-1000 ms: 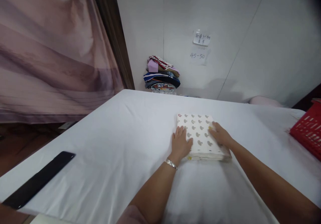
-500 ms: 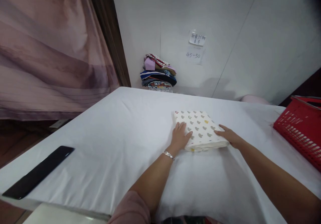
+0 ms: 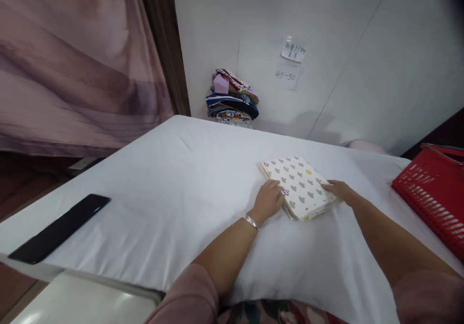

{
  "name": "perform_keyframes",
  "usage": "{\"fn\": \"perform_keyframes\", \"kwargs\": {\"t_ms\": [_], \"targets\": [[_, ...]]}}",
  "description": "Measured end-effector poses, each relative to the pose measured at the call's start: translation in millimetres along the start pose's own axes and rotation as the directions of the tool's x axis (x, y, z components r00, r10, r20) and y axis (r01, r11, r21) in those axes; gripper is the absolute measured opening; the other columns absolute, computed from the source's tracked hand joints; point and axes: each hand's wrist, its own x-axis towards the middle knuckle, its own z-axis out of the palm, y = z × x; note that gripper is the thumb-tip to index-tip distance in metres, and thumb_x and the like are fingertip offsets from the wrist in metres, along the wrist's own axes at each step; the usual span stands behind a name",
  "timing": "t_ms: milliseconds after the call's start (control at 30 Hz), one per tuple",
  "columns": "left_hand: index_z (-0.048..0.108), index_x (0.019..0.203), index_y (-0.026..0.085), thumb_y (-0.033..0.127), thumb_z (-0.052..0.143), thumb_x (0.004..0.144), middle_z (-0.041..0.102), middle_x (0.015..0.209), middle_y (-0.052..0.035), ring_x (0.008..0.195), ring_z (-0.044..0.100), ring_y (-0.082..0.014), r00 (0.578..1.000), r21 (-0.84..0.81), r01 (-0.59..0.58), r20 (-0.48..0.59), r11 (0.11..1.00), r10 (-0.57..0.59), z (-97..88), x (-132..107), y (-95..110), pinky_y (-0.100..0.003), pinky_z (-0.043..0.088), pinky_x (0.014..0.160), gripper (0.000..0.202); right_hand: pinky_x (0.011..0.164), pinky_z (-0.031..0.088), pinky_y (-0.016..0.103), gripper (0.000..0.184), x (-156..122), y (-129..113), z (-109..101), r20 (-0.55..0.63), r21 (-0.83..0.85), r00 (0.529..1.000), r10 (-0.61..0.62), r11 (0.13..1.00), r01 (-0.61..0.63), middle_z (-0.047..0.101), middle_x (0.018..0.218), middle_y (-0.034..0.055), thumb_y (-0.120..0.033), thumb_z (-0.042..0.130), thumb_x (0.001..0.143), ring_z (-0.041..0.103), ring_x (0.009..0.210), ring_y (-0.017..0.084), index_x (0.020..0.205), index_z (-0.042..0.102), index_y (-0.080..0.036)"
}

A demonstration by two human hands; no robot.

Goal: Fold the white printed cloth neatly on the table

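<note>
A folded white cloth (image 3: 302, 184), printed with grey shapes and a few yellow and red ones, lies in several layers on the white-covered table. At its left edge, my left hand (image 3: 269, 199) grips the layers with bent fingers; a silver bracelet circles that wrist. My right hand (image 3: 340, 191) holds the opposite edge, its thumb and fingers closed at the side. The undersides of the cloth's edges and some fingertips are hidden.
A black flat strip (image 3: 60, 227) lies at the table's left. On the right stands a red perforated basket (image 3: 435, 188). Stacked folded fabrics (image 3: 234, 101) rise beyond the far edge by the wall, below paper notes (image 3: 293, 51). A pinkish curtain (image 3: 72, 63) hangs at left.
The folded cloth has shifted slightly right and turned a little. My left hand has gone from lying on its top to its left edge, fingers now bent. My right hand stays on the right edge.
</note>
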Motion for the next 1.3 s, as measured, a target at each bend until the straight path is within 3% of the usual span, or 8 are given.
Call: {"fn": "perform_keyframes", "kwargs": {"t_ms": [100,200,367,433,700,867,1100,1300], "targets": [[0.063,0.105,0.019,0.021,0.051,0.083,0.062,0.113,-0.007,0.109,0.051,-0.0217,0.982,0.028,0.181,-0.062,0.983,-0.179,-3.0,1.9,-2.6,-0.036,0.042,0.095,0.025,0.097,0.042,0.044,0.052,4.1,-7.8,-0.5,-0.029,-0.2,0.996,-0.08,0.977,0.073,0.06,0.126,0.017,-0.038,0.058,0.079,0.053,0.118,0.034,0.123,0.06,-0.01],[0.063,0.103,0.018,0.018,0.051,0.081,0.064,0.103,-0.0062,0.1,0.054,-0.0215,0.952,0.057,0.305,-0.038,0.951,-0.304,-5.1,4.3,-5.4,-0.035,0.043,0.09,0.025,0.103,0.035,0.049,0.055,-4.9,-22.8,7.2,-0.107,-0.235,0.973,-0.204,0.956,0.175,0.054,0.134,0.0151,-0.036,0.054,0.082,0.047,0.125,0.033,0.132,0.052,-0.014],[0.064,0.098,0.02,0.022,0.053,0.082,0.065,0.097,-0.0057,0.097,0.055,-0.0224,0.939,0.12,0.337,0.031,0.934,-0.343,-5.8,7.9,-4.7,-0.035,0.042,0.086,0.02,0.109,0.03,0.047,0.05,-50.2,-61.4,43.5,-0.169,-0.159,0.731,-0.661,0.75,0.642,0.047,0.141,0.0115,-0.041,0.044,0.088,0.038,0.133,0.027,0.132,0.051,-0.018],[0.064,0.097,0.02,0.024,0.053,0.083,0.066,0.098,-0.0055,0.097,0.056,-0.0222,0.938,0.128,0.338,0.029,0.932,-0.344,-6.1,8.3,-3.8,-0.035,0.041,0.086,0.019,0.11,0.027,0.049,0.052,-66.7,-76.5,56.7,-0.107,-0.117,0.695,-0.711,0.703,0.702,0.041,0.146,0.0113,-0.045,0.043,0.089,0.03,0.137,0.027,0.133,0.05,-0.019],[0.066,0.102,0.021,0.021,0.05,0.084,0.067,0.102,-0.0043,0.097,0.057,-0.0206,0.936,0.072,0.349,0.015,0.934,-0.351,-6.5,9.1,-5.3,-0.033,0.042,0.087,0.024,0.111,0.023,0.048,0.061,-93.5,-116.1,73.4,0.039,-0.138,0.713,-0.7,0.703,0.698,0.036,0.149,0.0127,-0.048,0.044,0.087,0.025,0.14,0.028,0.14,0.04,-0.017],[0.066,0.104,0.021,0.007,0.042,0.083,0.067,0.108,-0.0034,0.102,0.056,-0.0184,0.916,0.036,0.4,0.012,0.916,-0.401,-4.3,11.8,-9.1,-0.032,0.041,0.092,0.036,0.105,0.03,0.049,0.061,-109.4,-125.7,84.7,0.116,-0.273,0.738,-0.665,0.693,0.668,0.039,0.146,0.0153,-0.03,0.051,0.083,0.03,0.137,0.03,0.14,0.036,-0.014],[0.067,0.105,0.022,0.008,0.045,0.081,0.064,0.113,-0.0039,0.108,0.053,-0.0188,0.929,0.041,0.369,0.012,0.929,-0.369,-3.6,11.9,-9.1,-0.031,0.039,0.095,0.036,0.101,0.036,0.049,0.06,-114.6,-124.8,87.8,0.062,-0.367,0.754,-0.654,0.688,0.627,0.042,0.144,0.016,-0.021,0.053,0.08,0.036,0.132,0.029,0.138,0.038,-0.016],[0.062,0.118,0.025,0.008,0.046,0.08,0.061,0.119,-0.0044,0.113,0.05,-0.02,0.927,0.007,0.372,0.051,0.928,-0.372,-5.2,12.6,-9.5,-0.033,0.037,0.097,0.044,0.102,0.039,0.038,0.058,-110.4,-129.8,75.0,0.086,-0.26,0.78,-0.62,0.742,0.618,0.051,0.138,0.0128,-0.015,0.047,0.08,0.046,0.126,0.026,0.138,0.042,-0.014]]}}
